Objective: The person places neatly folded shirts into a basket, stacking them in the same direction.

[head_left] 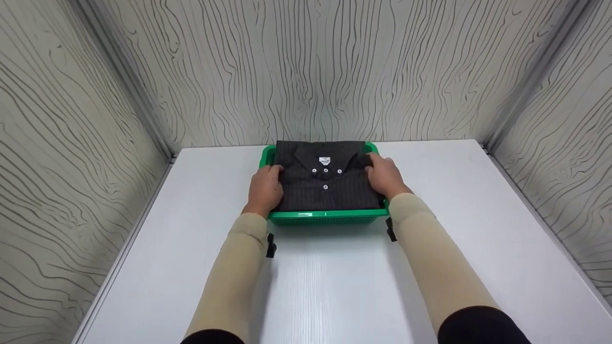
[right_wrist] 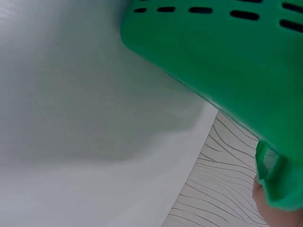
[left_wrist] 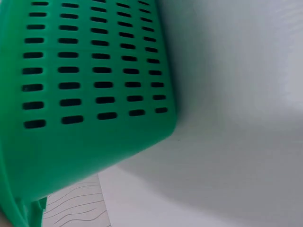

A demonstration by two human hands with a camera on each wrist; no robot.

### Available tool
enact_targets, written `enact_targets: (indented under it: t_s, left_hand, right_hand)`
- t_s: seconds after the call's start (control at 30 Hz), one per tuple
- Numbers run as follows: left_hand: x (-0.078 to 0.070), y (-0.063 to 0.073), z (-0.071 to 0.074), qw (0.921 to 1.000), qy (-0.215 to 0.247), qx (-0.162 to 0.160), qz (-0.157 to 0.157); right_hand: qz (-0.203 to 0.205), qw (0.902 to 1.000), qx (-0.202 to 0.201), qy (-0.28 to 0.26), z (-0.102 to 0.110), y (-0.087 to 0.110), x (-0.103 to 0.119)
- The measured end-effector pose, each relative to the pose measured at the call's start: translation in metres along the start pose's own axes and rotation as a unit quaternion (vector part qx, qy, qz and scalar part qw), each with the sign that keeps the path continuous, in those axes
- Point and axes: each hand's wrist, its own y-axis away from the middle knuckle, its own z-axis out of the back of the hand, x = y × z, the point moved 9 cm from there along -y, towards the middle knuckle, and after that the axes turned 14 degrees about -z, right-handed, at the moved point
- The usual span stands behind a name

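A dark striped shirt (head_left: 306, 188), folded with its collar up and its white buttons and label showing, lies in a green plastic basket (head_left: 330, 215). My left hand (head_left: 266, 188) grips the basket's left side, its thumb side over the shirt's edge. On the opposite side, my right hand (head_left: 385, 176) holds the rim, with fingertips reaching in over the shirt. The right wrist view shows part of that hand behind the rim's handle. Slotted basket walls (left_wrist: 85, 137) fill much of the left wrist view. The undersides of both grips are mostly hidden.
The basket is near the back edge of a white table (head_left: 306, 286). Wood-grain panels (head_left: 306, 71) rise behind the table and at both sides, with grey metal strips (head_left: 530, 71) in the corners.
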Motion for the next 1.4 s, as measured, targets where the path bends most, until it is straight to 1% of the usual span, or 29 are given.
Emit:
enact_targets:
  t_s: [0.1, 0.27, 0.4, 0.5, 0.53, 0.7, 0.93, 1.13, 1.23, 1.33, 1.37, 1.4]
  left_hand:
    - [-0.001, 0.0, 0.001, 0.9998, -0.019, 0.0, -0.004]
    - [-0.002, -0.001, -0.004, 0.9986, -0.05, 0.011, -0.011]
    - [-0.004, -0.003, -0.005, 0.9965, -0.077, 0.007, -0.031]
    - [-0.004, -0.003, -0.008, 0.995, -0.089, 0.002, -0.045]
    - [-0.003, -0.003, -0.01, 0.9947, -0.092, 0.002, -0.045]
    - [-0.004, -0.004, -0.013, 0.9929, -0.109, 0.017, -0.045]
    - [-0.019, -0.016, -0.022, 0.9883, -0.128, 0.062, -0.054]
    - [-0.026, -0.021, -0.028, 0.9858, -0.138, 0.069, -0.067]
    - [-0.025, -0.021, -0.027, 0.9875, -0.129, 0.058, -0.069]
    - [-0.019, -0.018, -0.02, 0.9917, -0.106, 0.026, -0.067]
    - [-0.016, -0.017, -0.017, 0.9932, -0.096, 0.014, -0.064]
    - [-0.01, -0.014, -0.011, 0.9948, -0.085, 0.002, -0.055]
  right_hand:
    - [0.006, 0.9999, -0.012, 0.001, -0.001, 0.001, 0.001]
    - [0.019, 0.9988, -0.043, 0.015, -0.001, 0.003, 0.002]
    - [0.035, 0.9962, -0.073, 0.033, -0.003, 0.005, 0.005]
    - [0.043, 0.9941, -0.085, 0.051, -0.007, 0.005, 0.006]
    - [0.044, 0.9937, -0.087, 0.055, -0.008, 0.005, 0.006]
    - [0.039, 0.9931, -0.083, 0.072, -0.011, 0.001, 0.004]
    - [0.023, 0.9915, -0.1, 0.081, 0.003, 0.005, -0.007]
    - [0.009, 0.9901, -0.11, 0.086, 0.009, 0.009, -0.014]
    - [0.006, 0.9906, -0.111, 0.08, 0.009, 0.009, -0.014]
    - [0.002, 0.9926, -0.108, 0.056, 0.008, 0.01, -0.013]
    - [0.0, 0.9935, -0.105, 0.044, 0.007, 0.011, -0.012]
    - [0.005, 0.9943, -0.101, 0.034, 0.004, 0.009, -0.006]
